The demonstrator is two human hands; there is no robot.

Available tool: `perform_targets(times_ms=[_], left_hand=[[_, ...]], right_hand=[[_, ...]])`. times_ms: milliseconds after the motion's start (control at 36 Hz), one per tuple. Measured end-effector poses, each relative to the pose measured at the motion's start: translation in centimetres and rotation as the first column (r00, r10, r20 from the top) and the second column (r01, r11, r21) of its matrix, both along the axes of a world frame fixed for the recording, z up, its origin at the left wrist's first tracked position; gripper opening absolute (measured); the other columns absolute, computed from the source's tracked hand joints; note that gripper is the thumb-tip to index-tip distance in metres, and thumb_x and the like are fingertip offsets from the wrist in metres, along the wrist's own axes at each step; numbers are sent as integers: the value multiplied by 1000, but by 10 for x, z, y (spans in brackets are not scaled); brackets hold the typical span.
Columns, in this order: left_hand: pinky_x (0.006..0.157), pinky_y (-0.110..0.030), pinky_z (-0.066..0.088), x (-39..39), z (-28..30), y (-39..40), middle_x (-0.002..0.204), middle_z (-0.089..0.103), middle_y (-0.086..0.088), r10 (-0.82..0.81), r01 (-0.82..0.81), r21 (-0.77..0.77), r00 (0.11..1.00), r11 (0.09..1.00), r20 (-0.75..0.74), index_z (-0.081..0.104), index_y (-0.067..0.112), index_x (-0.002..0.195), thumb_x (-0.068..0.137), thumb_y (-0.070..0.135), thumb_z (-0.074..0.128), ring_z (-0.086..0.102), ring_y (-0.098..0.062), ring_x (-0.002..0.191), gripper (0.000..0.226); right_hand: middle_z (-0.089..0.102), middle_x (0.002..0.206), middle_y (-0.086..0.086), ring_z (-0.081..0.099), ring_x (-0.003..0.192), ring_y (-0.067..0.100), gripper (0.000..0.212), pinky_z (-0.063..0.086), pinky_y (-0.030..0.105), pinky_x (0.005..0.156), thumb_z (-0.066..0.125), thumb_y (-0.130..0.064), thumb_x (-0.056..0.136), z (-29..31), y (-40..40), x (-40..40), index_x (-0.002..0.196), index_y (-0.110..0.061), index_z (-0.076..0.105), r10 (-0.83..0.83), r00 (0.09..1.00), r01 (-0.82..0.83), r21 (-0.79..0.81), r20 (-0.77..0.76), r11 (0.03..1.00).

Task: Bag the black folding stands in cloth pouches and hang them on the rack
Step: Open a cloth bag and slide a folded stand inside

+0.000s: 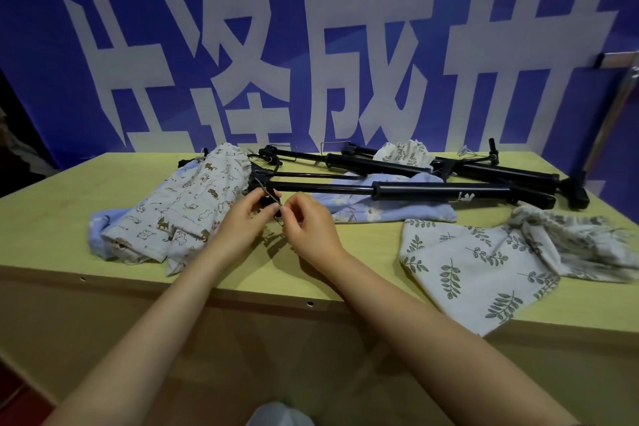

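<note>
From my remote seat, the animal-print pouch (179,214) lies at the table's (52,218) left. Just right of it, my left hand (242,223) and right hand (306,226) meet, both pinching a thin wire hook (276,209) at the near end of the front black stand (397,190). That stand rests on a blue floral pouch (380,211); two more stands (484,171) lie behind. A leaf-print pouch (477,266) sits far right

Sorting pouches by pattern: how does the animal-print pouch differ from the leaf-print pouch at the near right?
The animal-print pouch shows small brown animals, the leaf-print pouch green sprigs. The former lies left of both hands, the latter right, overhanging the table edge. Both are pale cloth, lying crumpled.
</note>
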State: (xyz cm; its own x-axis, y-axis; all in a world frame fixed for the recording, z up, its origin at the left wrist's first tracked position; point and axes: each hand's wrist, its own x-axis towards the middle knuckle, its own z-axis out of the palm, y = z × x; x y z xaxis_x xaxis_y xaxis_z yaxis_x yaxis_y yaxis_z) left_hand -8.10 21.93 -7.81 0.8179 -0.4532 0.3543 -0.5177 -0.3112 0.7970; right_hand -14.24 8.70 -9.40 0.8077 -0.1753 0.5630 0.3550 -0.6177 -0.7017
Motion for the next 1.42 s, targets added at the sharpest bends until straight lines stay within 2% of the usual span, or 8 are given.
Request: perform_targets(times_ms=[250, 417, 556, 639, 833, 1056, 1306, 1417], left_hand=[[82, -24, 44, 7, -26, -18, 112, 61, -4, 113, -113, -19, 994, 993, -1, 64, 18, 119, 98, 22, 52, 58, -14, 104, 24], [80, -16, 45, 1, -24, -16, 110, 64, 3, -28, 26, -85, 999, 996, -24, 66, 39, 106, 97, 17, 55, 61, -8, 100, 26], [92, -34, 51, 0, -22, -12, 111, 67, 9, -63, 54, -151, 996, 987, -56, 66, 31, 110, 98, 21, 53, 62, -11, 106, 21], [87, -46, 55, 1, -24, -12, 105, 69, 2, 47, -59, -149, 995, 987, -87, 65, 40, 102, 101, 33, 45, 65, -20, 98, 21], [52, -26, 44, 0, -22, 1, 85, 68, -11, 196, -234, -225, 964, 946, -179, 68, 28, 96, 102, 41, 37, 63, -26, 69, 34], [60, -30, 56, 3, -9, 7, 78, 59, -3, 79, -378, -563, 873, 735, -482, 54, 17, 75, 103, 36, 38, 60, -20, 76, 37], [81, -36, 48, -3, -16, 11, 59, 65, -10, -61, -336, -606, 841, 721, -538, 58, 13, 41, 100, 53, 29, 66, -29, 85, 77], [78, -37, 49, 0, -18, 17, 59, 63, -1, 10, -359, -504, 822, 786, -570, 54, 10, 61, 99, 36, 48, 65, -24, 79, 46]], right_hand=[[57, 79, 3, 52, 72, 16, 14, 41, 31, 63, 48, -20, 99, -5, 1, 7, 89, -12, 55, -30, 1000, 30, 70, -3, 997], [58, 78, 0, 53, 69, 13, 17, 43, 28, 62, 48, -22, 100, -1, -6, 10, 89, -13, 56, -74, 996, 84, 307, -44, 948], [53, 74, -6, 48, 66, 5, 17, 35, 17, 56, 47, -24, 101, -1, -10, 11, 90, -13, 54, -68, 992, 98, 313, -104, 945], [53, 73, -6, 47, 65, 6, 17, 36, 23, 57, 48, -24, 101, -2, -9, 11, 89, -14, 53, -79, 989, 107, 238, -123, 965], [60, 87, 5, 53, 76, 18, 24, 40, 33, 66, 44, -27, 102, -3, -17, 13, 94, -8, 56, -124, 973, 161, 190, -194, 968], [53, 80, 0, 48, 70, 15, 22, 34, 32, 59, 43, -29, 102, -3, -14, 13, 88, -14, 50, -188, 972, 208, 146, -142, 967], [55, 79, -1, 49, 72, 14, 23, 38, 33, 66, 42, -27, 101, -1, -14, 9, 83, -15, 50, -50, 983, 107, 321, -179, 941], [61, 95, 9, 54, 85, 20, 24, 41, 31, 70, 40, -26, 102, 0, -13, 10, 91, -11, 55, -2, 983, 68, 360, -182, 931]])
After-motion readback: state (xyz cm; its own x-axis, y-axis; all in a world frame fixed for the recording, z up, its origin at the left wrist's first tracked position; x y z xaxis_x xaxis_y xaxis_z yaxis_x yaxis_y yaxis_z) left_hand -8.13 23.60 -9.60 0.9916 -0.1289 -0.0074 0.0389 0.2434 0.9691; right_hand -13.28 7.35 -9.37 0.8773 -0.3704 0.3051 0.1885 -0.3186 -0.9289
